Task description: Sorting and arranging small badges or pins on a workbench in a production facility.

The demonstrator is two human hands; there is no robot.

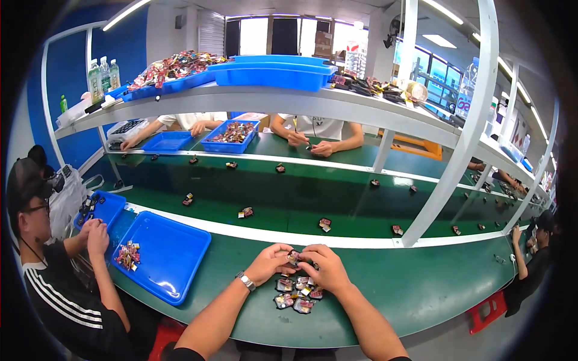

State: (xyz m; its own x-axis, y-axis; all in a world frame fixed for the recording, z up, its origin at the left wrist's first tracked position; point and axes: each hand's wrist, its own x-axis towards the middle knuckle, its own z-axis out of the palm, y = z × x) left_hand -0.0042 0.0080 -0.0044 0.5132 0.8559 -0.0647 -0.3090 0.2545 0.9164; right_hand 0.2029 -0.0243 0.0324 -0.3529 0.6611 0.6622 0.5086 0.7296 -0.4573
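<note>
My left hand (269,265), with a watch on its wrist, and my right hand (327,269) meet above the green worktop. Between their fingers they grip a small black-edged electronic part (294,257) with red and pale pieces; its finer detail is too small to tell. Both hands have their fingers bent in around it. Just below them, nearer to me, lies a loose cluster of several similar parts (302,305) with black rims, red pieces and white or yellow bits. Some of the cluster is partly covered by my right hand.
A blue tray (174,253) with a small heap of red parts stands left, beside a seated person (66,289). Similar parts (325,225) lie spaced along the green strip beyond a white rail (277,236). A white shelf (265,100) and its posts rise ahead; people work opposite.
</note>
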